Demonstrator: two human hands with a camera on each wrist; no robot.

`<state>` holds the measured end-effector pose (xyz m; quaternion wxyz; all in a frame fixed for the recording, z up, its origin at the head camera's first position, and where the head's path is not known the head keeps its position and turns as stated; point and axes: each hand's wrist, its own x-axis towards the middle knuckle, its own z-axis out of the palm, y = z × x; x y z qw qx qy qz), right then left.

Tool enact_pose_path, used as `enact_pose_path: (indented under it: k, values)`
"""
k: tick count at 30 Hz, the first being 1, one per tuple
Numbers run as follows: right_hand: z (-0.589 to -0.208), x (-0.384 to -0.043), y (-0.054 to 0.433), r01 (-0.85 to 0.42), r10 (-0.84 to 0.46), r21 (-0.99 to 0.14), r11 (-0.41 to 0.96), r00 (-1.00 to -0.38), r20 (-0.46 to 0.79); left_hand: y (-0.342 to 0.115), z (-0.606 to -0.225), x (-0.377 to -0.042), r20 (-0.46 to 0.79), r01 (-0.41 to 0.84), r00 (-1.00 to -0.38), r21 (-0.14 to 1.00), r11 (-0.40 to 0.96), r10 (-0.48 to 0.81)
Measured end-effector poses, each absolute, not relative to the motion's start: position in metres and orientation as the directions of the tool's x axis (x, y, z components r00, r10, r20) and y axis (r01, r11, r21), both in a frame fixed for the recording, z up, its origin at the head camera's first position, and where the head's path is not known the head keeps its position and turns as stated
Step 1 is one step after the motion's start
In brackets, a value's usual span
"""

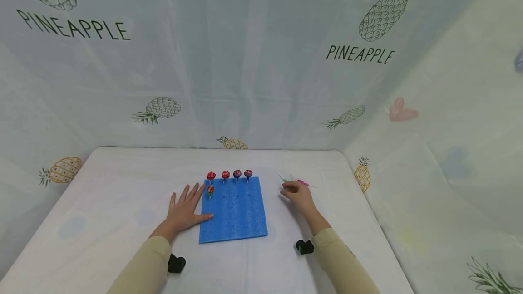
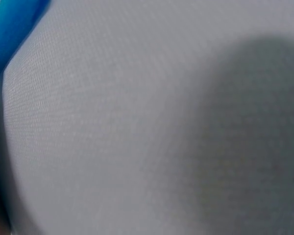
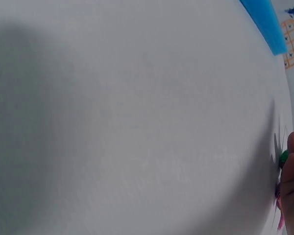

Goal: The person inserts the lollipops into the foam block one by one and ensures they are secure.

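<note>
My left hand lies with fingers spread at the left side of a blue foam board, its thumb on the board. Several lollipops stand upright along the board's far edge, including a red lollipop and a purple one. Another lollipop with a green and red wrapper stands just below the far-left one. To the right of the board, my right hand reaches over loose lollipops, its fingers bent near a green lollipop and a pink one. Whether the fingertips pinch one is hidden.
Small dark holes dot the board below the standing lollipops. A black heart-shaped piece shows beside the left sleeve, another black piece beside the right sleeve. The white-covered table meets a pineapple-printed cloth behind.
</note>
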<state>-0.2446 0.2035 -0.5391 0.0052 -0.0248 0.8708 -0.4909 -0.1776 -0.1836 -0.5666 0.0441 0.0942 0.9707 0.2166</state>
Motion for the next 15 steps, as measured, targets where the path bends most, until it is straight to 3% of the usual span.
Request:
enact_pose_path:
  k: [15]
  values:
    - [-0.534, -0.251, 0.217, -0.029, 0.002, -0.806, 0.591, -0.999, 0.038, -0.184, -0.568, -0.176, -0.012, 0.173, -0.98, 0.432, 0.885, 0.197]
